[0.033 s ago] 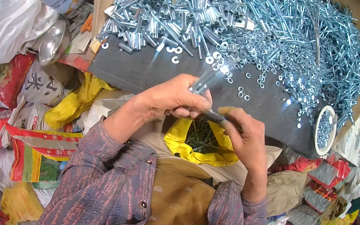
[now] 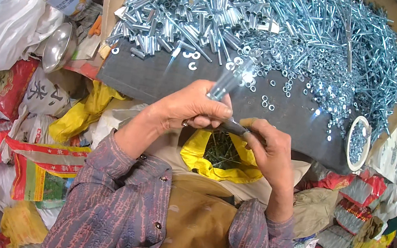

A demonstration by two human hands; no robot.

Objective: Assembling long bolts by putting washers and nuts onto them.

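Note:
My left hand (image 2: 194, 104) is closed round a bundle of shiny metal tubes (image 2: 228, 83), which slants up and to the right from the fist. Glare hides the far end of the bundle. A dark, narrow piece (image 2: 234, 127) stretches between both hands; what it is made of I cannot make out. My right hand (image 2: 270, 144) pinches its right end between thumb and fingers. Just below the hands gapes a yellow bag (image 2: 247, 172), holding thin dark metal rods or bolts (image 2: 222, 151).
Ahead lies a dark worktop (image 2: 164, 79) heaped with metal sleeves (image 2: 185, 4), loose washers (image 2: 289, 86) and long bolts (image 2: 372, 62). A white-rimmed bowl (image 2: 364, 158) of small parts stands at its right edge. Printed sacks (image 2: 42, 172) crowd both sides; a metal bowl (image 2: 59, 46) sits left.
The tube bundle in my left hand has tipped very slightly up and to the left. Both hands otherwise keep their places and grips.

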